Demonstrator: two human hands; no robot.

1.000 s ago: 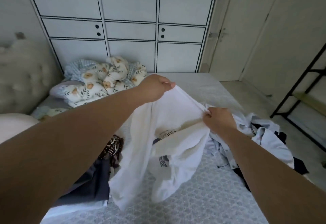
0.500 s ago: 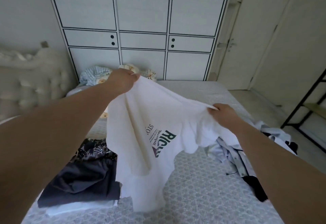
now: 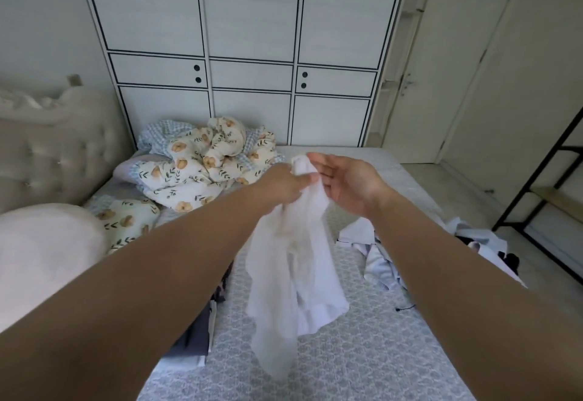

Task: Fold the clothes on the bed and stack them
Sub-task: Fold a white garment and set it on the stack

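Note:
A white T-shirt hangs bunched above the bed. My left hand grips its top edge in a fist. My right hand is beside it, palm turned towards the cloth, fingers straight and touching the bunched top. Folded dark clothes lie in a stack on the bed under my left forearm, partly hidden. A loose heap of light blue and dark clothes lies on the bed's right side behind my right forearm.
A flowered quilt is piled at the far end of the bed, with a pillow and a padded headboard on the left. White wardrobe doors stand behind. A black metal rack stands at right.
The shirt was spread wide between both hands. Now the hands have come together, the shirt hangs bunched from my left hand, and my right hand has let go and opened.

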